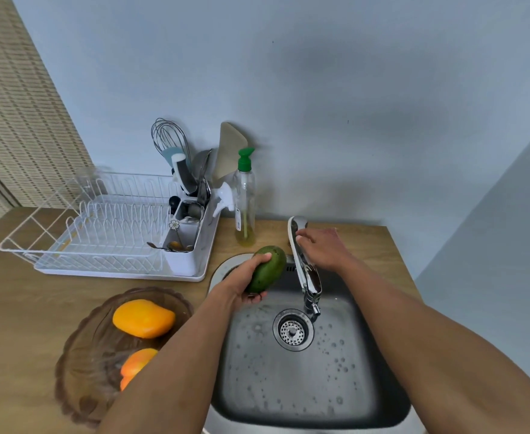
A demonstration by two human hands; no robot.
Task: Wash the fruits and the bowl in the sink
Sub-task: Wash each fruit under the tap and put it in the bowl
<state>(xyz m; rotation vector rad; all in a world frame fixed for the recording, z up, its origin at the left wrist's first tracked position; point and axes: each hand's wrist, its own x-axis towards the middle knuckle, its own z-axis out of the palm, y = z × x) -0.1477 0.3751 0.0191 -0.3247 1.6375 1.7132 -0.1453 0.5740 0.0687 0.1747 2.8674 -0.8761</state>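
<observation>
My left hand [247, 281] grips a green mango [267, 273] over the back left part of the steel sink [360, 383]. Its thumb lies across the top of the fruit. My right hand [321, 247] rests on the chrome faucet [304, 267], fingers curled at its lever end. No water runs from the spout. Droplets cover the sink floor around the drain [292, 331]. A brown glass bowl [83, 346] stands on the counter left of the sink. It holds a yellow mango [143, 317] and an orange fruit [136, 363], which my left forearm partly hides.
A white dish rack [100, 233] with a utensil caddy [185, 233] stands at the back left. A soap bottle with a green pump [245, 205] stands behind the sink beside a white spray bottle [224, 198]. The wooden counter [16, 308] meets the wall behind.
</observation>
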